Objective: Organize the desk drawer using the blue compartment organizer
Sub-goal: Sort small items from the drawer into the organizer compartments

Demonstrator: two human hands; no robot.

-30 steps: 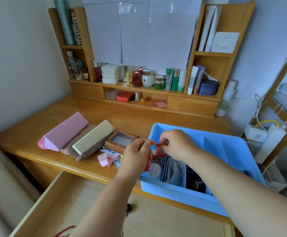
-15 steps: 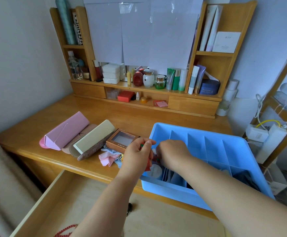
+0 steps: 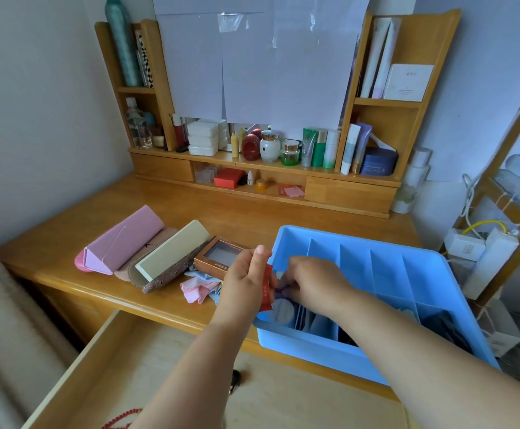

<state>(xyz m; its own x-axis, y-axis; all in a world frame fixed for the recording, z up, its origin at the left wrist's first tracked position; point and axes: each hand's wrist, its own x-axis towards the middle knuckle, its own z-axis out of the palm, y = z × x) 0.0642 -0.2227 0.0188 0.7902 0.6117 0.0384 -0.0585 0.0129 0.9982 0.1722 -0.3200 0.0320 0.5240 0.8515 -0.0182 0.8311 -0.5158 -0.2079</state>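
A left hand (image 3: 246,280) pinches a red packet (image 3: 267,286); the right hand (image 3: 309,281), fingers curled, sorts the blue organizer's (image 3: 422,258) seven-o'clock compartment.

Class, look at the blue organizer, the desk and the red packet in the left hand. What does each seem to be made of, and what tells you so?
Blue organizer: looks like moulded plastic, smooth, uniform colour, thin dividers.
Desk: wood or wood veneer, visible grain, satin sheen.
Red packet, held in the left hand: probably plastic or foil film, with a crimped, zigzag edge.
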